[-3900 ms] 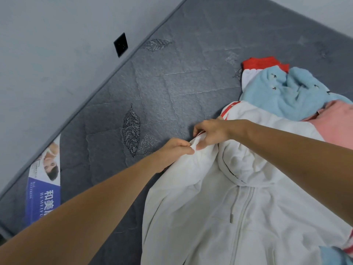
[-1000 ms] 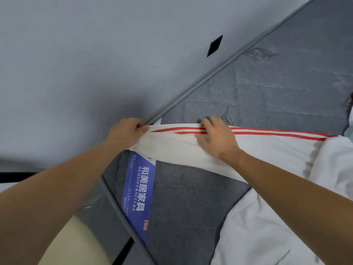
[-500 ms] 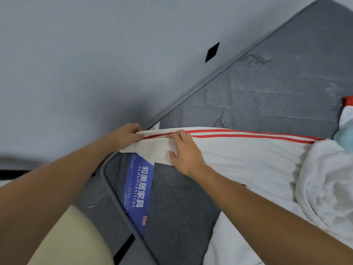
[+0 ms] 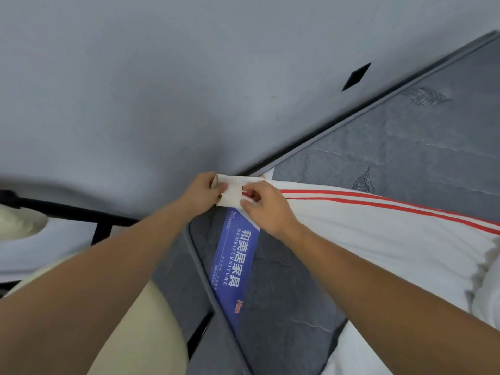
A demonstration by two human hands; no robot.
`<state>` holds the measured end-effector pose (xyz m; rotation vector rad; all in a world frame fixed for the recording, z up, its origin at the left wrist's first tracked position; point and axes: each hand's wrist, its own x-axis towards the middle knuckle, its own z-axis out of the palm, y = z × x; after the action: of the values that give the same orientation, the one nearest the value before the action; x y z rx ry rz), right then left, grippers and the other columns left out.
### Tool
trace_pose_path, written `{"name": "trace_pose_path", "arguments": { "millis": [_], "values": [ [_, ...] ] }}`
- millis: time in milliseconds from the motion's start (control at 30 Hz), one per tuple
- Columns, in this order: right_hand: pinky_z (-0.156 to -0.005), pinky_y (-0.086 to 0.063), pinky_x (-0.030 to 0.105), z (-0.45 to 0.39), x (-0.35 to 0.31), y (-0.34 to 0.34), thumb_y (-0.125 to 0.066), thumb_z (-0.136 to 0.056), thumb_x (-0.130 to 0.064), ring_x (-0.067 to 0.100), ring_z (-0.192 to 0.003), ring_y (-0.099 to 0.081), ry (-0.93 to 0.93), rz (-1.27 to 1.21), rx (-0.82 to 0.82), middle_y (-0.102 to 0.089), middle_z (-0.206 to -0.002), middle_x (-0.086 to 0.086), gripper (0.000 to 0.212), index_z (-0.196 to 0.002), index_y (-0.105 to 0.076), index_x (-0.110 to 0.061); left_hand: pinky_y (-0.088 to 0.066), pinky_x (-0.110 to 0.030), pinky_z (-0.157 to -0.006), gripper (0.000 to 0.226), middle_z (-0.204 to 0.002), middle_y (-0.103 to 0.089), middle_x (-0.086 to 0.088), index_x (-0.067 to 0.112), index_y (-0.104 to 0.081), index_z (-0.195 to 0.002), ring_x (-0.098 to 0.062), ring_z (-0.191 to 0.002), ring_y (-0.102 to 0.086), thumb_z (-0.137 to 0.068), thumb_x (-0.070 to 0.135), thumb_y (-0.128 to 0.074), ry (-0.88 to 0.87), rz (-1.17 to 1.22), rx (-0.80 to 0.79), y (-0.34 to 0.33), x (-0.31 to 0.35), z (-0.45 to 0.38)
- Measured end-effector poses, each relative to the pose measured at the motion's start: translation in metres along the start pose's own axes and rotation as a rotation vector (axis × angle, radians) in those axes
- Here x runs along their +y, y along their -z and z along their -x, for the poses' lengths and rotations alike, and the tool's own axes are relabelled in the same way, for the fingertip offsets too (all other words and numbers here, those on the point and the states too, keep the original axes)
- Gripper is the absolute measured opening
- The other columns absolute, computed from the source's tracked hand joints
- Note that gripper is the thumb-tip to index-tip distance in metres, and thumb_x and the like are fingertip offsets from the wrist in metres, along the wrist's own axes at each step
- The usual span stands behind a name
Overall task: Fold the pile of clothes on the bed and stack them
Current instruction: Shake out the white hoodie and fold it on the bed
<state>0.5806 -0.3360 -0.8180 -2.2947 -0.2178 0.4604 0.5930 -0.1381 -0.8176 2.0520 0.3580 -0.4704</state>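
A: How far along is the folding, would you say?

B: Early, by my reading. Only one garment shows, a white jacket [image 4: 378, 239], and it lies spread open on the bed [image 4: 405, 147], with no fold in it that I can see and no stack anywhere in view. Everything still lies ahead: folding this one, then whatever else is in the pile.

A: And the hands?

B: Both are on the sleeve cuff [image 4: 230, 192], which sits at the corner of the bed, just above the blue label [image 4: 232, 266]. The left hand [image 4: 204, 192] grips the cuff's end, thumb over the cloth. The right hand [image 4: 263, 208] pinches it from the side nearer the jacket's body, fingertips on the red stripes [image 4: 378, 203].

A: So the sleeve is drawn out?

B: Yes, stretched from the bed's corner back towards the jacket's body, which lies further in on the bed.

A: What are the materials like?

B: The jacket looks a smooth, soft knit, twin red stripes running along the sleeve, the cuff a flat band. The bed's cover is grey, quilted, with stitched leaf shapes; the label glossy and printed.
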Motion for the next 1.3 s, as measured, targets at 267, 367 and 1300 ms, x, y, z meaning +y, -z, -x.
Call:
{"name": "trace_pose_path", "arguments": {
  "millis": [267,367,1300],
  "values": [
    [-0.078,-0.062,0.036,-0.017,-0.008,0.0,-0.074,-0.094,-0.027,0.017,-0.102,-0.069,-0.108,-0.23,0.019,-0.071,-0.121,-0.003,0.038,-0.129,-0.062,-0.021,-0.06,-0.027,-0.065,0.056,-0.116,-0.071,0.0,0.027,-0.046,-0.128,-0.014,-0.086,-0.078,-0.089,0.051,-0.079,0.109,0.415,0.017,-0.021,0.0,0.003],
    [-0.057,-0.053,0.016,-0.021,-0.006,0.001,-0.076,-0.093,-0.024,0.009,-0.092,-0.069,-0.116,-0.213,0.057,-0.07,-0.117,-0.006,0.03,-0.12,-0.063,-0.019,-0.063,-0.033,-0.075,0.073,-0.118,-0.063,0.0,0.032,-0.038,-0.124,-0.017,-0.092,-0.077,-0.076,0.061,-0.085,0.062,0.459,0.098,-0.022,-0.002,0.004],
    [-0.084,-0.043,0.035,-0.072,0.013,0.025,-0.062,-0.101,-0.023,0.023,-0.108,-0.049,0.153,0.426,-0.14,-0.058,-0.105,0.001,0.008,-0.096,-0.057,-0.019,-0.065,-0.035,-0.077,0.039,-0.13,-0.057,-0.008,0.007,-0.064,-0.11,-0.02,-0.109,-0.07,-0.084,0.024,-0.087,0.157,0.353,0.187,-0.036,-0.013,0.028]
  ]
}}
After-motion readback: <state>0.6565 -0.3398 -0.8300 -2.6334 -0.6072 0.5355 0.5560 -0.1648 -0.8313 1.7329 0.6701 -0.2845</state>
